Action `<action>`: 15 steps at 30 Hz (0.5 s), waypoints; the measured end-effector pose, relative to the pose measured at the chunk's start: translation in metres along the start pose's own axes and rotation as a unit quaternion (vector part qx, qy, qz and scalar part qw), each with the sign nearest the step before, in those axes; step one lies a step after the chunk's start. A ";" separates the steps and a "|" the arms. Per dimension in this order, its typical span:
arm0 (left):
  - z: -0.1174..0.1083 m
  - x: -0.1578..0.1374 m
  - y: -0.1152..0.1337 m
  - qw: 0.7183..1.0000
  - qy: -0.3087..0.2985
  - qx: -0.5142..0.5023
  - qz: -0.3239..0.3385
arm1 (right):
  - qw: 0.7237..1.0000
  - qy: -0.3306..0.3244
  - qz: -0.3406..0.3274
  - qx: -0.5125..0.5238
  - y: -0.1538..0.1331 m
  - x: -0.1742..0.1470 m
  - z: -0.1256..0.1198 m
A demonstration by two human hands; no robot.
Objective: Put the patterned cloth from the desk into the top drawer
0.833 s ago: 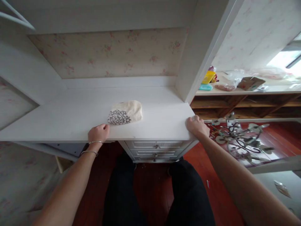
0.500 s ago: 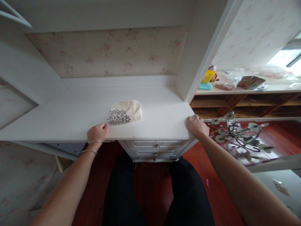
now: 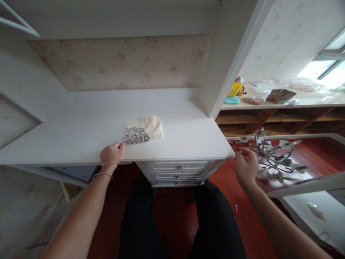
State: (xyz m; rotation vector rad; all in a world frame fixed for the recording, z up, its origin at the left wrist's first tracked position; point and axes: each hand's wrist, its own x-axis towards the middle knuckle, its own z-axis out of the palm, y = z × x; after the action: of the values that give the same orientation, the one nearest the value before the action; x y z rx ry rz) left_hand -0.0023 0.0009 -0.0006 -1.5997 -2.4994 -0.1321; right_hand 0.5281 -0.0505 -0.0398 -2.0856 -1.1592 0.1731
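A white desk top (image 3: 81, 129) runs across the view under a shelf unit. On it lies a cream cloth (image 3: 144, 129) with a grey pattern at its near end. My left hand (image 3: 111, 154), with two thin bangles on the wrist, grips the desk's front edge just left of the cloth. My right hand (image 3: 245, 167) hangs in the air beside the desk's right corner, fingers loosely apart, holding nothing. My legs in dark trousers (image 3: 178, 219) are below the desk.
Small white drawers (image 3: 179, 172) sit under the desk. A metal chandelier (image 3: 272, 153) lies on the red wood floor at right. Behind it, a wooden shelf (image 3: 283, 108) carries a yellow container, a cardboard box and plastic bags. A white upright panel (image 3: 229, 57) bounds the desk.
My right hand has let go of the desk's right corner and moved right and down into the air. The left hand has stayed on the edge.
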 end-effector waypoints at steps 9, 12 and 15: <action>0.001 -0.001 -0.001 1.000 0.008 -0.003 0.009 | 0.877 -0.378 0.238 -0.179 0.142 -0.135 0.067; 0.002 -0.002 -0.002 1.000 0.017 0.000 0.017 | 0.865 -0.389 0.242 -0.203 0.140 -0.125 0.081; 0.003 -0.001 -0.002 1.000 0.018 -0.003 0.014 | 0.856 -0.407 0.244 -0.204 0.143 -0.109 0.086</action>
State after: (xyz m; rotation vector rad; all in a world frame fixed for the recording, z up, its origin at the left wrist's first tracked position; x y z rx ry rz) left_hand -0.0045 -0.0004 -0.0035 -1.6209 -2.4509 -0.1634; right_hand 0.5242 -0.1359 -0.2192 -2.7692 -1.1399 1.2527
